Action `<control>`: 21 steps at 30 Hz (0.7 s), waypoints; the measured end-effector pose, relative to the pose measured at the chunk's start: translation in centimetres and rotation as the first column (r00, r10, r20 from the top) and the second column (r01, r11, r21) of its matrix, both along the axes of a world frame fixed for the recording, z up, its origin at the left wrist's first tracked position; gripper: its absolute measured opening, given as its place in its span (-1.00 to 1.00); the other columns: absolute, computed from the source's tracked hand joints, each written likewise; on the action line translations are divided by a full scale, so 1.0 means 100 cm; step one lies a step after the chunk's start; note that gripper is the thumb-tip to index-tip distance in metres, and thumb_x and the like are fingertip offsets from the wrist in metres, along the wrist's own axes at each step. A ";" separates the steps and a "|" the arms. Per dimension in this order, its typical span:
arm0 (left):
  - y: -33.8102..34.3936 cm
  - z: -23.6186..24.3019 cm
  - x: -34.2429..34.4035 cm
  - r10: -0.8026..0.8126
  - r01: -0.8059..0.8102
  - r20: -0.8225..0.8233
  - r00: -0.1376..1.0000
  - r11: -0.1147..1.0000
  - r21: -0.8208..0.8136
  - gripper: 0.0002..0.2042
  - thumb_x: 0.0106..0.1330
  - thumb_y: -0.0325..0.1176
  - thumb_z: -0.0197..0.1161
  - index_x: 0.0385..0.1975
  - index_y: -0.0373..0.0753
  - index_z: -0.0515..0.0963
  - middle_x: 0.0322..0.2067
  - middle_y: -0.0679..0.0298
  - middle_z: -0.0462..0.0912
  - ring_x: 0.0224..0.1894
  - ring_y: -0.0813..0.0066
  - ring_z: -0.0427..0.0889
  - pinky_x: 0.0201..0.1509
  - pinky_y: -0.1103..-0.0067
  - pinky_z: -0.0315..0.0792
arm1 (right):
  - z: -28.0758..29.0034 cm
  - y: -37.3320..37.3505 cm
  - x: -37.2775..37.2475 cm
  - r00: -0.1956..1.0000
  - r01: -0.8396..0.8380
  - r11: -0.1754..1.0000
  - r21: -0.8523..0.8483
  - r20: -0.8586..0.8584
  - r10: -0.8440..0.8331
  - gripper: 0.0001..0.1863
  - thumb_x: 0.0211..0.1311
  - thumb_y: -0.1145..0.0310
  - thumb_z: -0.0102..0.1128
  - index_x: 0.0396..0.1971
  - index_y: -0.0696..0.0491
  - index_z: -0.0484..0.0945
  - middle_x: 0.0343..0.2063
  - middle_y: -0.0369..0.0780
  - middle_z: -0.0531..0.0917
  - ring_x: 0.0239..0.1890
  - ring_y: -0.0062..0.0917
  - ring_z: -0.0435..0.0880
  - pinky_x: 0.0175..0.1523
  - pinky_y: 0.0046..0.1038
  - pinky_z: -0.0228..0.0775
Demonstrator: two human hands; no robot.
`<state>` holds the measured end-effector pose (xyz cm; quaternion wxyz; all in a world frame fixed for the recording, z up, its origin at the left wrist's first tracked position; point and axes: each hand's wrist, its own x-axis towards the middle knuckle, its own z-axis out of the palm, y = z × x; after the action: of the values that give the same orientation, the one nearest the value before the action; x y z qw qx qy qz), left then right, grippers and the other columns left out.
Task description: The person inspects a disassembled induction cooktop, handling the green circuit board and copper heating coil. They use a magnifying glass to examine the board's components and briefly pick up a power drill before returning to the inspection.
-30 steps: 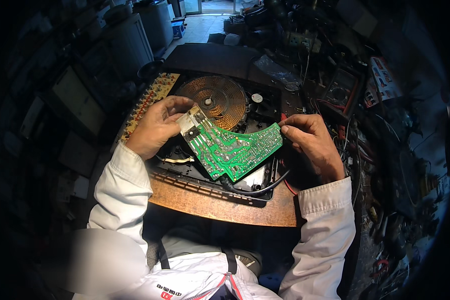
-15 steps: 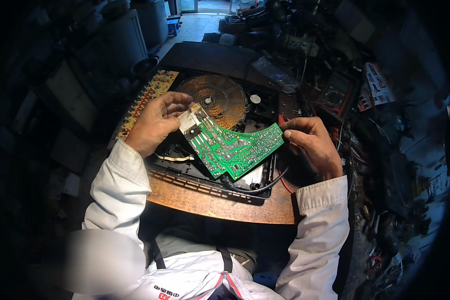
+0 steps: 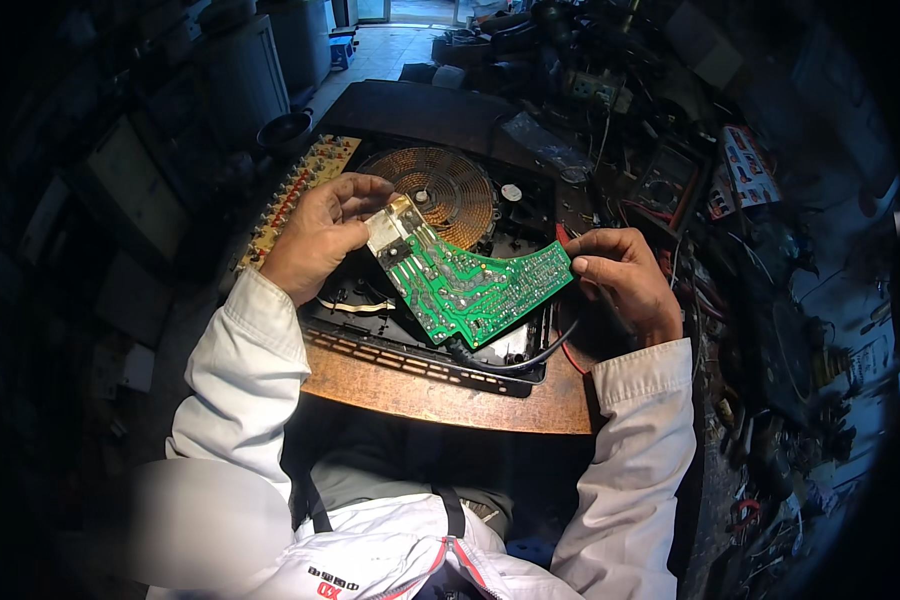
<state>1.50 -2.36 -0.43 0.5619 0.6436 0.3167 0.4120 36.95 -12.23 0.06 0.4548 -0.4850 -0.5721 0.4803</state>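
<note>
A green circuit board (image 3: 470, 290), solder side up, is held tilted between both hands. My left hand (image 3: 325, 235) is closed on its left end, by a pale metal plate. At the narrow right end my right hand (image 3: 625, 275) pinches the corner between thumb and fingers. Beneath the board sits an open black appliance housing (image 3: 420, 368) with a round copper coil (image 3: 435, 190) in it. A thick black cable (image 3: 530, 362) runs under the board's lower edge. Part of the housing is hidden by the board.
A tan board with a row of components (image 3: 295, 195) lies along the housing's left side. The wooden table (image 3: 450, 405) ends just in front. On the right are a multimeter (image 3: 662, 185), red leads, a clear plastic bag (image 3: 548, 145) and heaped parts.
The whole view has shifted slightly. Both hands keep hold of the circuit board, whose tilt looks nearly the same.
</note>
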 end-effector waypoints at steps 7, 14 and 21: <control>-0.002 0.001 0.001 0.024 -0.024 -0.005 1.000 1.000 -0.004 -0.53 0.13 -0.71 0.06 0.12 -0.41 0.44 0.07 0.12 0.56 0.18 0.38 0.53 0.32 0.49 0.42 | 0.001 0.000 -0.001 1.000 -0.004 1.000 0.002 0.004 0.004 -0.70 0.13 0.43 0.32 -0.17 0.29 0.70 -0.45 -0.23 0.70 -0.48 -0.67 0.57 -0.36 -0.63 0.40; -0.004 0.003 0.003 0.033 -0.033 -0.007 0.999 0.999 -0.006 -0.52 0.12 -0.72 0.05 0.12 -0.42 0.43 0.06 0.12 0.58 0.17 0.40 0.56 0.32 0.49 0.42 | 0.001 0.000 0.002 1.000 -0.022 1.000 0.018 0.006 0.022 -0.73 0.12 0.49 0.28 -0.19 0.30 0.70 -0.46 -0.24 0.69 -0.50 -0.69 0.55 -0.38 -0.63 0.40; -0.001 0.000 0.000 0.008 -0.008 0.016 1.000 1.000 0.027 -0.58 0.19 -0.65 0.13 0.10 -0.43 0.45 0.06 0.11 0.56 0.19 0.35 0.52 0.30 0.51 0.39 | 0.001 0.000 0.003 0.999 -0.037 0.999 0.008 -0.018 0.037 -0.73 0.11 0.50 0.28 -0.20 0.32 0.69 -0.45 -0.24 0.68 -0.49 -0.69 0.55 -0.36 -0.62 0.41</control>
<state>1.46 -2.50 -0.47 0.5540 0.6466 0.3091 0.4237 37.28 -12.19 0.14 0.4528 -0.4683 -0.5786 0.4908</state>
